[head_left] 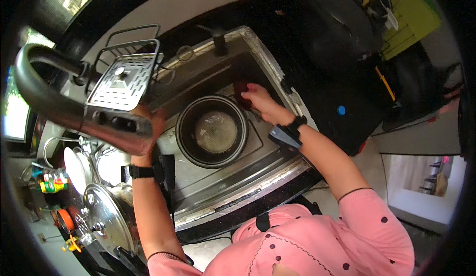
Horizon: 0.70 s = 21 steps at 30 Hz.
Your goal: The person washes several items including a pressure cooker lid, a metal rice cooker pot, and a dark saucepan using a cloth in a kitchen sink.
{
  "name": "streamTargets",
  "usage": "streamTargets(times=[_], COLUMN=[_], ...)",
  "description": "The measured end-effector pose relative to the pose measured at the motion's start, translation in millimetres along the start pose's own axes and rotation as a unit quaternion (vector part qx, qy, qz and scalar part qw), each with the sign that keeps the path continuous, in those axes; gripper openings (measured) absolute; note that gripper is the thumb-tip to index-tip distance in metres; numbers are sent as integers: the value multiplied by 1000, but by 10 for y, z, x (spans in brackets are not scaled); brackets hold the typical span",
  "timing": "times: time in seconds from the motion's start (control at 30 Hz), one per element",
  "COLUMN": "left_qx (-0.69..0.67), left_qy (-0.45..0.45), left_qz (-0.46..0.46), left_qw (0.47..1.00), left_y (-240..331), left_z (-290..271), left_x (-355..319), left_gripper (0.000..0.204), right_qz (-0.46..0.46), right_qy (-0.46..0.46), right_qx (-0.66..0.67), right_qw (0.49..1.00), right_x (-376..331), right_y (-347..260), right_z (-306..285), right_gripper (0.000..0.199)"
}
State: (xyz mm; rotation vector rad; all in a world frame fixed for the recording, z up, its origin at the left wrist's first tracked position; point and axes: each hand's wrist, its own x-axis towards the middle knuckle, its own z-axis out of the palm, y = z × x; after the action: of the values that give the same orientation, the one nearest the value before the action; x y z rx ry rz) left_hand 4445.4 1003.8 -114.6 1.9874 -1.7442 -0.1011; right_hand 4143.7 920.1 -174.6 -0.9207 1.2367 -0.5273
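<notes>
A round dark pot [213,131] stands upright in the metal sink [198,192], its inside bottom wet and pale. Beside the pot's far right rim, my right hand [258,100] is closed on a dark reddish scouring pad [241,93]. To the left of the pot, my left hand [156,127] is raised near the spout of a black faucet [116,125]. The faucet covers much of that hand and its fingers are blurred, so I cannot see whether they hold anything.
Behind the sink a dish rack [119,85] stands on the left. Plates [77,169] and a lidded silver pot [106,216] line the left counter. A blue cap [341,110] lies on the black counter at the right, with a green board [409,18] farther back.
</notes>
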Motion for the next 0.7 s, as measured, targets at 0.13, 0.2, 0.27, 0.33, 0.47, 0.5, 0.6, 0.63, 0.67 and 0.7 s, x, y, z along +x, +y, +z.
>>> streamTargets(times=[0.13,0.2,0.27,0.33,0.47,0.5,0.6,0.63,0.67,0.7], left_qx=[-33,-110,-185,-299,-406,-455,-467,-455,-442,-429], left_qy=[60,80,67,3,-130,-137,-154,-150,-145,-140], left_qz=[107,25,-120,-300,-588,-594,-595,-572,-547,-522], left_qw=[992,990,973,906,687,650,636,666,696,724], left_y=[380,474,175,-426,67,70,85,117,141,159], left_z=[-60,-5,262,728,714,753,864,874,882,882], left_x=[-165,-427,-937,-1531,-1509,-1542,-1609,-1590,-1577,-1557], left_gripper=[72,74,69,69,72,73,51,46,40,35], right_qz=[-83,-68,22,73,84,77,57,66,75,84], right_qy=[100,77,52,34,21,14,25,42,59,76], right_qx=[-127,-224,-326,-410,-510,-527,-501,-484,-466,-448], right_qw=[983,969,944,908,856,846,863,872,880,887], right_x=[1104,1266,1162,1026,1041,1097,711,706,723,756], right_y=[1195,1411,1170,1027,1261,1371,1049,1088,1159,1253], right_z=[-438,-432,-252,-145,-282,-326,-155,-153,-150,-149], right_gripper=[57,57,59,59,58,58,56,55,54,53])
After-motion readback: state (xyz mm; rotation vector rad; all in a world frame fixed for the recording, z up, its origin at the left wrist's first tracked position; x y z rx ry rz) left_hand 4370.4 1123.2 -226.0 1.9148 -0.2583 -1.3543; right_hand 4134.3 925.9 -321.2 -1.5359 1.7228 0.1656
